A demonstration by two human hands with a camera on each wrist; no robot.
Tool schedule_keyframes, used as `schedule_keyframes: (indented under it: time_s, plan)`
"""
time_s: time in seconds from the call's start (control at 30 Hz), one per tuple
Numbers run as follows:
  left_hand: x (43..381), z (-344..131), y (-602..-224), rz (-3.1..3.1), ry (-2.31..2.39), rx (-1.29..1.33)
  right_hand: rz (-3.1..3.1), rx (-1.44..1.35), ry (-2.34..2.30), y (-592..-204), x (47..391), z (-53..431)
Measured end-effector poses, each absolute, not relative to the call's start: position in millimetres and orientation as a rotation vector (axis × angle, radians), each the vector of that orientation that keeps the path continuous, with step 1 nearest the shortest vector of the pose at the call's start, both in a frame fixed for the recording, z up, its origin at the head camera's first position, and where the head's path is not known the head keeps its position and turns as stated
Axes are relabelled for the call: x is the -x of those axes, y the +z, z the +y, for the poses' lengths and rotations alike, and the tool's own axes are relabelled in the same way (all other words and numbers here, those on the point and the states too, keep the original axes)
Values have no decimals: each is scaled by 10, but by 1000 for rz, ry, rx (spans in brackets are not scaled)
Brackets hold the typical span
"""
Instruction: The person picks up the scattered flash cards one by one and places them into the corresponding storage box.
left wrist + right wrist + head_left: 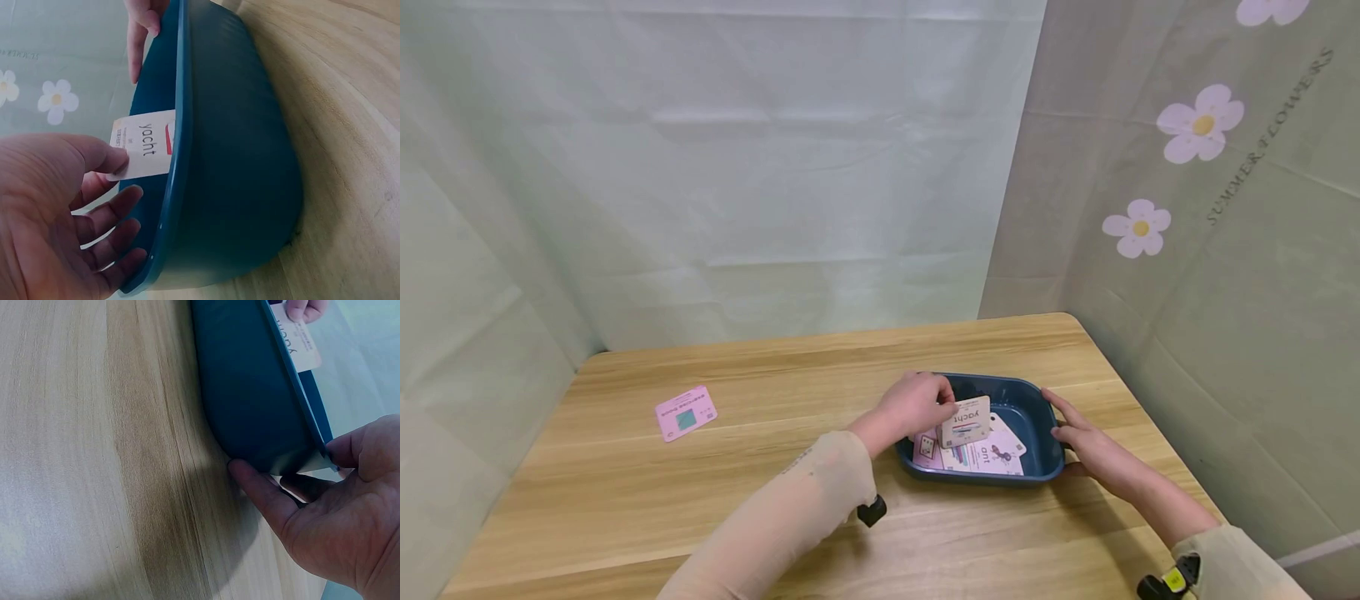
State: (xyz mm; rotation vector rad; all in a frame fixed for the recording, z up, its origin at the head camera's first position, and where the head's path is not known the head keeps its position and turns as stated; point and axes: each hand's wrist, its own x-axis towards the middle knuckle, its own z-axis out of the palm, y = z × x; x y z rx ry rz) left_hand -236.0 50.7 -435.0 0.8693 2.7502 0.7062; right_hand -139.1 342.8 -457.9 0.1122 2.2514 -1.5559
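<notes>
A dark blue plastic basin (1040, 421) stands on the table, toward its right side. My left hand (916, 407) reaches over the basin's left end and pinches the edge of a card printed "yacht" (967, 422) between thumb and forefinger. In the left wrist view that card (147, 144) stands partly above the rim, its lower part hidden by the wall. Under it in the basin lie several cards, among them an "ant" card (1002, 455) and a pink one (925, 450). My right hand (1093, 446) grips the basin's right end, thumb at the rim and fingers against the outside.
A pink card (687, 413) with a teal square lies by itself on the left part of the wooden table (790, 383). Pale fabric (775, 167) hangs behind the table, and a flower-printed sheet (1225, 292) hangs close along the right edge.
</notes>
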Motion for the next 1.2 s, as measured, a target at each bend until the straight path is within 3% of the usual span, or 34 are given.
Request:
schedule_keyframes:
  time_s: [0.47,1.2]
  plan:
    - [2350,595,-4383,2936,395,-878,2260,-109,-1531,-4567,1392,3438]
    - [2347,419,-4350,2976,566,-958,2268,-117,-1544,-4563,1377,3423]
